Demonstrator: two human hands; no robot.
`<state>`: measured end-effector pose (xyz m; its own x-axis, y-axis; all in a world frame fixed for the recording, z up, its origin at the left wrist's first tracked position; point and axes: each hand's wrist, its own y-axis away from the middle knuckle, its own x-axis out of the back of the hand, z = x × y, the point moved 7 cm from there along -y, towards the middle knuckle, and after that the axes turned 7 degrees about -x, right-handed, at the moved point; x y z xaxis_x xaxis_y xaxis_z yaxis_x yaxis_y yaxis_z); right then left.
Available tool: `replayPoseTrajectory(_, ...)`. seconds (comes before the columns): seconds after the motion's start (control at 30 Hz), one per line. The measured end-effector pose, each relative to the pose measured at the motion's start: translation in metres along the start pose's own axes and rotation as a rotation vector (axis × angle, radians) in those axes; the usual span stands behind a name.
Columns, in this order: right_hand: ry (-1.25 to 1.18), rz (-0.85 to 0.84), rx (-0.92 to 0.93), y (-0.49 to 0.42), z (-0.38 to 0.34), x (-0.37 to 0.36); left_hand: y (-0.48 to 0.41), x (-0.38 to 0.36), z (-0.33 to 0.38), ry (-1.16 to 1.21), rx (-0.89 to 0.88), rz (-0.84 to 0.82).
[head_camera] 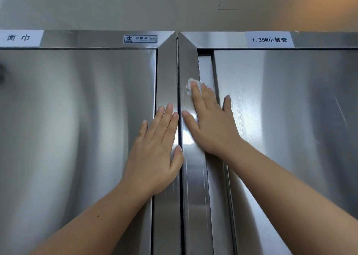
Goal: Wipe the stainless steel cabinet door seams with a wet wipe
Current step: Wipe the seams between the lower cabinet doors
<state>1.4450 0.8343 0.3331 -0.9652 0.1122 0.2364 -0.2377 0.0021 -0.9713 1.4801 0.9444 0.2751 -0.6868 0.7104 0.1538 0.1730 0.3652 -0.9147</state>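
Here, right hand [211,123] presses wet wipe [188,83] flat on the steel frame [193,177]; left hand [155,150] lies spread beside the seam [177,71].

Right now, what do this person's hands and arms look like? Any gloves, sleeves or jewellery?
Both are bare. The left hand and right hand wear no gloves or rings, the wrists no watch, and no sleeves show. A small dark mark dots the left forearm.

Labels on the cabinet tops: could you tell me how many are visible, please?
3: the left label at the left edge, a certificate sticker near the left cabinet's right corner, and the right label above the right door. Others may lie out of frame.
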Motion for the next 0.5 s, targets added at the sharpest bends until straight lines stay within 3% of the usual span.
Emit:
replayPoseTrajectory(0.33,0.006,-0.027,-0.032,-0.013,-0.001,0.005,0.0,-0.001,0.0,0.005,0.002,-0.009)
replayPoseTrajectory(0.5,-0.032,-0.021,-0.002,0.03,-0.003,-0.005,0.001,-0.001,0.001,-0.008,-0.005,0.001)
